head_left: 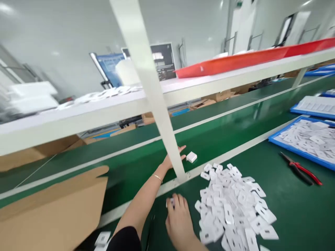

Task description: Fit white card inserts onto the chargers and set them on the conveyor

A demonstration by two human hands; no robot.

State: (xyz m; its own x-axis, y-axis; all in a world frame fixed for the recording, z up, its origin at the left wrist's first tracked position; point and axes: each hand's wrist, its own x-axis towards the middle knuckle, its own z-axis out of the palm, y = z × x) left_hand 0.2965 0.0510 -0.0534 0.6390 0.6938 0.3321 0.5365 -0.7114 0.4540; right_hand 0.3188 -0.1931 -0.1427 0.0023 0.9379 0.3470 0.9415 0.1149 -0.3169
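My left hand [167, 162] reaches over the green conveyor belt, partly hidden behind a white post. Its fingers are stretched out and apart. Just beyond the fingertips, a small white box-shaped piece [191, 157] lies on the belt, apart from the hand. My right hand [180, 218] rests on the green worktop with curled fingers over a small white slotted piece [172, 201], mostly covered by them. Right of this hand spreads a heap of flat white slotted plastic pieces [229, 204].
Red-handled pliers [300, 169] lie on the worktop near a blue tray [277, 141] of white pieces. An open cardboard box [57, 212] stands at left. The white post [157, 94] supports a shelf [78, 120] across the view. More white pieces [103, 238] sit near my left elbow.
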